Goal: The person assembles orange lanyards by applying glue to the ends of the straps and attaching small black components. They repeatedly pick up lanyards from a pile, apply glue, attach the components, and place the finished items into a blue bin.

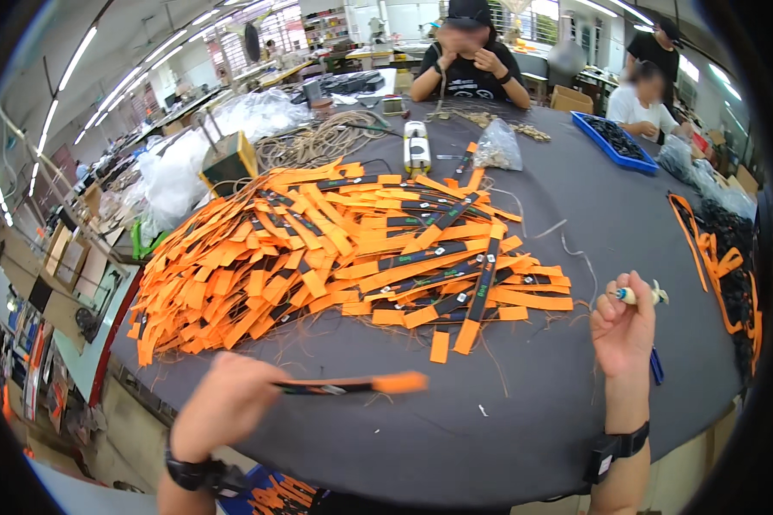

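My left hand (229,399), slightly blurred, is closed on one end of an orange-and-black fabric strap (339,386). The strap's orange tip points right, above the near part of the table. On the right, my raised right hand (623,324) has its fingers curled round a small white, blue and yellow tool (637,295), whose kind I cannot make out. Between and beyond my hands lies a big heap of similar orange-and-black straps (318,249), with loose threads along its near edge. A slim blue object (656,366) lies on the table beside my right wrist.
The grey table (532,446) also bears coiled cords (326,139), a white device (416,146), a clear plastic bag (498,146) and a blue tray of black pieces (614,142). Black-and-orange items (721,266) lie at the right edge. A person (472,69) sits opposite.
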`<state>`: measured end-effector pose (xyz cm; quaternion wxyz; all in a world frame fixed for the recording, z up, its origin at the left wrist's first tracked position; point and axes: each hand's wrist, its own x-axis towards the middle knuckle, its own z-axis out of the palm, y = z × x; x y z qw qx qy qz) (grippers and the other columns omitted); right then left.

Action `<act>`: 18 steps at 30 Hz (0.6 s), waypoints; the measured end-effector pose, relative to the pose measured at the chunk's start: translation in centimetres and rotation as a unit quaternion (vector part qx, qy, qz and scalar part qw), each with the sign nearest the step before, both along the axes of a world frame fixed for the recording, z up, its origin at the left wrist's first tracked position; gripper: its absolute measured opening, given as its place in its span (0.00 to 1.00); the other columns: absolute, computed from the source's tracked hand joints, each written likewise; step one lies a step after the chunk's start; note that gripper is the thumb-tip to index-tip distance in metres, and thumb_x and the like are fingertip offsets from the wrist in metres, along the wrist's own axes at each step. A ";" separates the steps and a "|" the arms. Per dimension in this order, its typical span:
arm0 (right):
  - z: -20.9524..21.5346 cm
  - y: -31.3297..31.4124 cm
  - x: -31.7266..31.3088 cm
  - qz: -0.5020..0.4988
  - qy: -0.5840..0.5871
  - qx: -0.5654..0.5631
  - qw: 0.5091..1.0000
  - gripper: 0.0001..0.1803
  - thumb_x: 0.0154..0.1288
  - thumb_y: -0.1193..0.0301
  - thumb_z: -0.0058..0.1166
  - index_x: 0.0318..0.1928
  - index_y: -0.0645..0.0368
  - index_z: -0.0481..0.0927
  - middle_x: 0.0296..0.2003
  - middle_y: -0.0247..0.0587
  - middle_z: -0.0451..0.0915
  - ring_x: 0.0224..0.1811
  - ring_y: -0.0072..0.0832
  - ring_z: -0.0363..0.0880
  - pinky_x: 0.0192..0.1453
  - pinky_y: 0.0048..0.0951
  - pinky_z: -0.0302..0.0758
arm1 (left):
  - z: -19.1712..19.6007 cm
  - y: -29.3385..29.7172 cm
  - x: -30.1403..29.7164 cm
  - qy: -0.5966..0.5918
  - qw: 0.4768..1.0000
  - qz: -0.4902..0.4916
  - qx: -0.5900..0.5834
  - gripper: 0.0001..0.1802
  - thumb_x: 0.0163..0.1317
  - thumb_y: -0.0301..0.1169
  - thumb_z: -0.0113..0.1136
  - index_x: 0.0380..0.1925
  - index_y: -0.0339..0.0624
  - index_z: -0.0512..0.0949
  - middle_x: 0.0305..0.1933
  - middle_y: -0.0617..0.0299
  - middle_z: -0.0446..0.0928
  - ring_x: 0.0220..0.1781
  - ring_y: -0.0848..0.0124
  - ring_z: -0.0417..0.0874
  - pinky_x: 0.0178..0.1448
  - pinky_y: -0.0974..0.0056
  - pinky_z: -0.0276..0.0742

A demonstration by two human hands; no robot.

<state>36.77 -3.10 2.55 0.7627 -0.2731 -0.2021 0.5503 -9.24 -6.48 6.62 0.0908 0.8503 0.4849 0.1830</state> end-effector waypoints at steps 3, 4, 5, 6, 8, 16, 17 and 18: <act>0.5 0.1 -0.9 0.025 0.005 0.002 1.000 0.10 0.71 0.63 0.56 0.34 0.52 0.76 0.22 0.28 0.69 0.22 0.21 0.67 0.25 0.23 0.64 | -0.1 0.2 -5.3 -0.067 0.982 0.139 -0.112 0.09 0.53 0.20 0.61 0.36 0.37 0.82 0.32 0.55 0.80 0.39 0.55 0.80 0.48 0.57 0.73; 0.5 0.1 -1.2 0.031 0.007 0.004 0.999 0.10 0.71 0.63 0.56 0.34 0.53 0.76 0.22 0.28 0.70 0.22 0.22 0.68 0.25 0.23 0.65 | -0.1 0.3 -5.4 0.014 0.992 0.126 -0.006 0.14 0.51 0.21 0.64 0.39 0.40 0.83 0.35 0.56 0.80 0.41 0.56 0.80 0.49 0.57 0.73; 0.6 0.1 -1.2 0.030 0.004 0.005 1.000 0.10 0.71 0.63 0.56 0.34 0.53 0.76 0.22 0.28 0.70 0.23 0.22 0.68 0.26 0.23 0.65 | 0.0 0.6 -4.4 0.090 0.984 0.125 0.084 0.16 0.49 0.22 0.66 0.41 0.41 0.83 0.37 0.57 0.80 0.43 0.56 0.80 0.49 0.57 0.73; 0.6 0.1 -1.3 0.029 -0.002 0.004 1.000 0.10 0.71 0.63 0.56 0.34 0.53 0.76 0.22 0.29 0.71 0.23 0.22 0.69 0.26 0.23 0.66 | 0.2 1.3 -3.0 0.160 0.964 0.124 0.174 0.19 0.48 0.23 0.69 0.43 0.43 0.83 0.39 0.57 0.80 0.45 0.56 0.80 0.49 0.57 0.73; 0.0 0.5 -1.6 0.029 -0.010 -0.001 1.000 0.10 0.71 0.63 0.56 0.33 0.53 0.76 0.22 0.29 0.72 0.23 0.22 0.71 0.26 0.24 0.66 | 0.6 2.6 0.4 0.106 0.989 0.049 0.094 0.20 0.48 0.24 0.69 0.45 0.42 0.83 0.43 0.55 0.80 0.46 0.54 0.79 0.51 0.57 0.73; -0.8 0.5 -0.9 -0.005 -0.039 -0.037 0.999 0.12 0.71 0.62 0.55 0.31 0.53 0.74 0.20 0.30 0.71 0.22 0.24 0.72 0.26 0.26 0.67 | -4.1 8.7 17.7 0.001 0.992 -0.127 0.022 0.17 0.62 0.36 0.66 0.42 0.33 0.77 0.38 0.52 0.79 0.40 0.54 0.83 0.43 0.55 0.79; -0.7 0.5 -1.0 -0.011 -0.042 -0.044 0.998 0.12 0.70 0.62 0.55 0.31 0.54 0.74 0.19 0.30 0.70 0.22 0.24 0.72 0.27 0.26 0.67 | -4.4 9.0 19.2 0.013 0.994 -0.104 0.026 0.17 0.62 0.36 0.65 0.42 0.33 0.76 0.39 0.51 0.79 0.40 0.54 0.84 0.43 0.55 0.79; -0.8 0.5 -0.9 -0.013 -0.043 -0.047 0.998 0.12 0.70 0.62 0.56 0.31 0.54 0.74 0.19 0.30 0.70 0.22 0.24 0.72 0.27 0.26 0.67 | -4.9 9.5 20.4 0.027 0.996 -0.083 0.029 0.18 0.62 0.36 0.65 0.41 0.32 0.76 0.39 0.51 0.79 0.41 0.53 0.84 0.43 0.55 0.79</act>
